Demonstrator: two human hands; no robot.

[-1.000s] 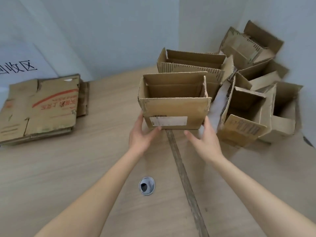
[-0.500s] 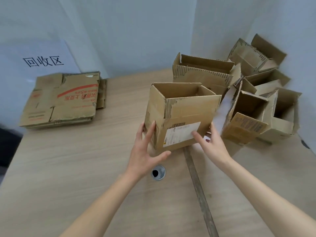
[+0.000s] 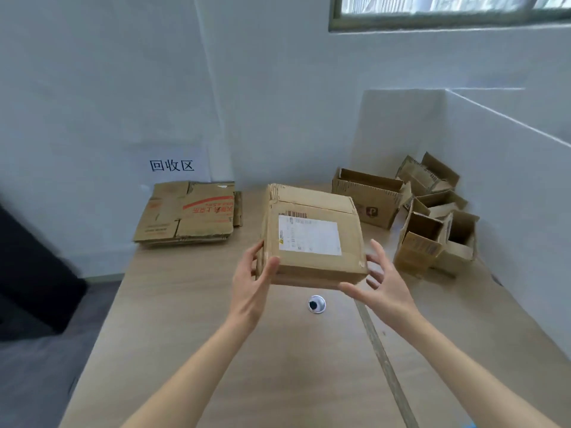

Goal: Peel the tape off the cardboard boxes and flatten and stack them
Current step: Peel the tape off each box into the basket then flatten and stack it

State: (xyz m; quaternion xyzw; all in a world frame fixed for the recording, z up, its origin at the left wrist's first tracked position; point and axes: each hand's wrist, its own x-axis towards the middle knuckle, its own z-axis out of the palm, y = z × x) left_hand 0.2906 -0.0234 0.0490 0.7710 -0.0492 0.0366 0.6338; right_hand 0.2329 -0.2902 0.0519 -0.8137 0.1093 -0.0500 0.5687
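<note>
Box (image 3: 312, 239) held above table (image 3: 191, 335); left fingers (image 3: 258, 253) gripping edge, right fingers (image 3: 378, 254) spread.

A cardboard box (image 3: 312, 236) with a white shipping label (image 3: 309, 234) is being held above the wooden desk (image 3: 191, 319). The left hand (image 3: 250, 281) is gripping its left edge; the right hand (image 3: 384, 284) is spreading its fingers (image 3: 377, 247) at the lower right corner. Flattened cardboard (image 3: 188, 213) is lying at the far left, open boxes (image 3: 411, 211) at the far right.

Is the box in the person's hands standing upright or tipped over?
Tipped. The box is held off the table, labelled side up; the left hand grips it, and its opening is out of sight.
</note>
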